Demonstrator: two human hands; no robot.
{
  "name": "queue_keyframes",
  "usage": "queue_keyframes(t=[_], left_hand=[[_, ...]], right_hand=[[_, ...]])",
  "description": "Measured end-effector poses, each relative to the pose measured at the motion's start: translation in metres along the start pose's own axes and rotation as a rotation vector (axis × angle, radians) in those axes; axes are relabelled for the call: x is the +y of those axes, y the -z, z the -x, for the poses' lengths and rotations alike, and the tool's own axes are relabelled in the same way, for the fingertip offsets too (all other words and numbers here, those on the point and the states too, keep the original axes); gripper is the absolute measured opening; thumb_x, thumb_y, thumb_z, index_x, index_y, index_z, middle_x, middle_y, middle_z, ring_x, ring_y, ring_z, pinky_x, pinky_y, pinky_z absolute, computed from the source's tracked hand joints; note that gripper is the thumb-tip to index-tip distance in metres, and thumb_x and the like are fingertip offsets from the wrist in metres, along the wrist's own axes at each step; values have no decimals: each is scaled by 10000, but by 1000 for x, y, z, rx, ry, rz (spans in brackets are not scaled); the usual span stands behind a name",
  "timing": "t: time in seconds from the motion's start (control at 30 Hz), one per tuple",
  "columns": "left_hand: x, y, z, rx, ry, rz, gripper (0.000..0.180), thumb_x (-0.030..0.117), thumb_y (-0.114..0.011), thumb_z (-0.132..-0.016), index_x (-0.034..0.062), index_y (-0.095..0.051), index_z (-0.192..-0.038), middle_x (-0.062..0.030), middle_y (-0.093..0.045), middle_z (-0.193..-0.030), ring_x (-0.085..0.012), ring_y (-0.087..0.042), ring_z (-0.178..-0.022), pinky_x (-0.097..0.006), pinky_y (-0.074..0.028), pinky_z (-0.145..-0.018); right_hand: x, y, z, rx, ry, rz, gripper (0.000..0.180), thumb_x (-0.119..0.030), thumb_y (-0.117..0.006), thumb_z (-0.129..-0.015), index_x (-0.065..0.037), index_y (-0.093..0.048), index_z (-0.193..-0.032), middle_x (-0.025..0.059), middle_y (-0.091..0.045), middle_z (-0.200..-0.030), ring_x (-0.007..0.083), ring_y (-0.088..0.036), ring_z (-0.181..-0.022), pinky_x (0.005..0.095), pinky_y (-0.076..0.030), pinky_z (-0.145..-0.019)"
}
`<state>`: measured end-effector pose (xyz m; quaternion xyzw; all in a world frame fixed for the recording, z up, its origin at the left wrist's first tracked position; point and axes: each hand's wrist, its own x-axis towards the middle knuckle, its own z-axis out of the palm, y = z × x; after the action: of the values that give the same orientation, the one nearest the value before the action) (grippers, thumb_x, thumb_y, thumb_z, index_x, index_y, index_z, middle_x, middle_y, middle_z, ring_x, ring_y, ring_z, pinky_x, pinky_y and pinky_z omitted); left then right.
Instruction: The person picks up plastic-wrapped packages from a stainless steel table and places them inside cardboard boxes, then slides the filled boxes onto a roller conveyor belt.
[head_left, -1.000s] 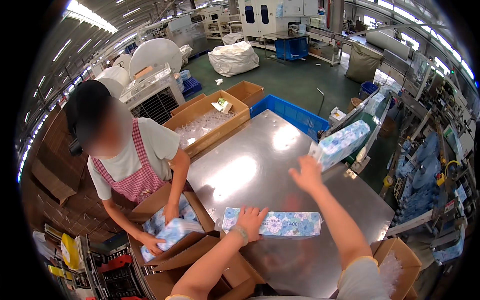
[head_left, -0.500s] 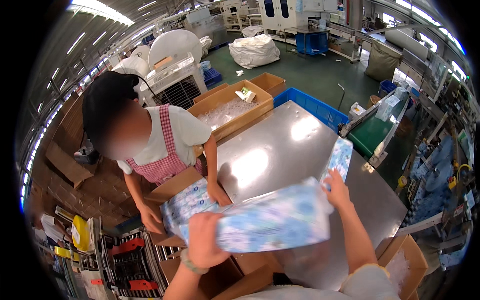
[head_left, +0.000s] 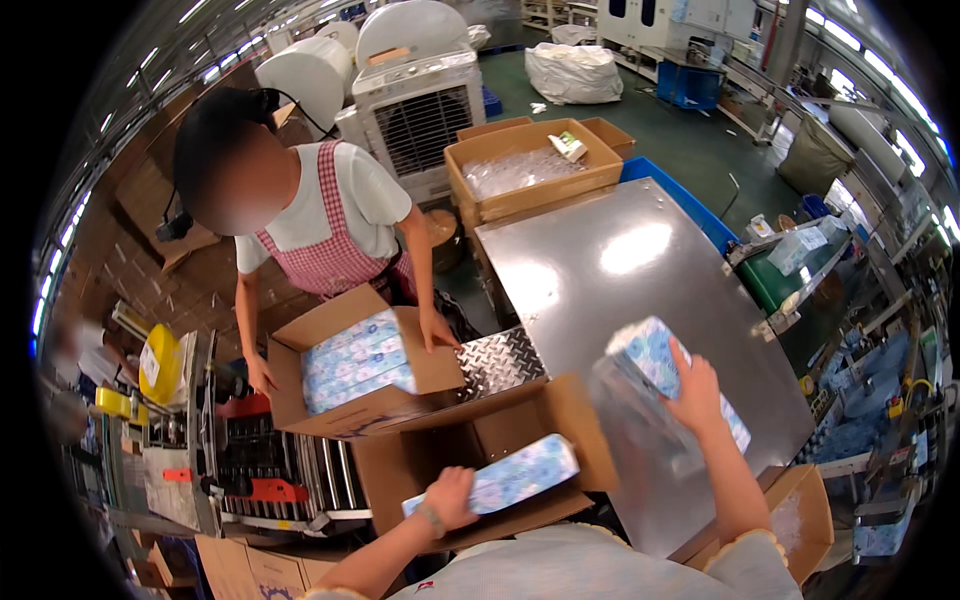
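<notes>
Left-hand package [head_left: 528,477] has moved since the earlier frame from above the worktop [head_left: 590,285] to the near carton [head_left: 390,480]; the right-hand package [head_left: 645,355] is now nearer the person.

Left hand [head_left: 450,497]: fingers closed around the package toward its left end. The package lies slantwise across the carton's opening; contact with the carton's bottom cannot be determined. Right hand [head_left: 698,393]: thumb and fingers closed about the middle of the second package, held tilted over the worktop. Contact with the worktop cannot be determined.

Beyond the near carton, to the left, a co-worker [head_left: 325,245] grips both sides of a far carton [head_left: 438,365], in which floral packages [head_left: 355,360] lie side by side.

Status: the far carton appears filled, at least in its visible layer, but its flaps are not closed. The near carton appears to be at an early stage: mostly bare cardboard shows inside. Both held packages remain to be released.
</notes>
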<state>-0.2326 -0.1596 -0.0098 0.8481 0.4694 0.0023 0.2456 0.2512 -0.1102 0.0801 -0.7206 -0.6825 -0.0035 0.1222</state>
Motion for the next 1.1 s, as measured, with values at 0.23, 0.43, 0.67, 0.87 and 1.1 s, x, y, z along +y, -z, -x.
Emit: queue_keyframes(t=[0.23, 0.43, 0.67, 0.87, 1.1], left_hand=[[-7, -74, -59, -440, -37, -141, 650, 429, -748, -776, 17, -564, -1245, -186, -606, -1242, -357, -557, -1190, -455, -521, -945], [-58, -125, -32, -582, -20, -185, 841, 648, -567, -866, 13, -500, -1413, -214, -572, -1386, -345, -534, -1303, -425, -467, -1043], [-61, -102, 15, -789, 240, 298, 936, 688, -549, -906, -27, -419, -1495, -275, -517, -1460, -406, -507, -1348, -428, -397, -1129], [-46, -75, -15, -780, 168, 286, 906, 672, -530, -926, -32, -427, -1486, -295, -542, -1420, -421, -544, -1303, -430, -421, -1112], [10, -55, -40, -799, 12, 696, 939, 772, -431, -935, 13, -453, -1488, -249, -502, -1488, -373, -474, -1388, -380, -362, -1162]], right_hand=[[-193, 103, -6, 185, 797, -706, 887, -215, -861, -660, -263, -507, -1472, 172, -568, -1144, 369, -566, -1009, 457, -461, -821], [-267, -89, -11, -360, 1106, -400, 987, -70, -771, -713, -314, -356, -1575, 141, -568, -1082, 340, -549, -1038, 445, -433, -908], [-284, -288, 32, -868, 938, -123, 996, -107, -705, -815, -285, -170, -1636, 135, -580, -1291, 342, -520, -1239, 487, -410, -1040], [-277, -300, 38, -1120, 730, -115, 675, -368, -610, -968, -198, -353, -1569, 151, -471, -1512, 366, -422, -1412, 576, -385, -1096], [-52, -26, 6, 302, -83, -321, 418, -79, -747, -778, -15, -667, -1183, 184, -669, -1168, 378, -621, -1078, 476, -494, -950]])
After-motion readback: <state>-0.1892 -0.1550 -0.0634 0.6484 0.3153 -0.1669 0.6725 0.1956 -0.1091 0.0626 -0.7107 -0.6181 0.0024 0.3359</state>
